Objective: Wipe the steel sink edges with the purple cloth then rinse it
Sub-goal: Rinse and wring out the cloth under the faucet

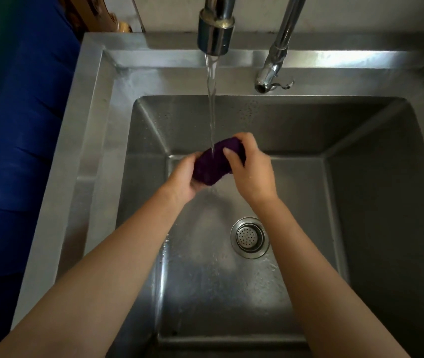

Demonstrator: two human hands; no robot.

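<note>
Both hands hold the cloth [212,164] over the sink [97,104] basin, at 12 o'clock from the drain [249,237]. The left hand [183,180] grasps the cloth's lower end at 7 o'clock; the right hand [251,169] grasps its upper end at 2 o'clock, fingers wrapped over it. The cloth is bunched into a roll. Water [212,99] falls from the tap [216,32] at 12 o'clock onto the cloth's middle. A 2nd spout [273,71] stands at 1 o'clock.
</note>
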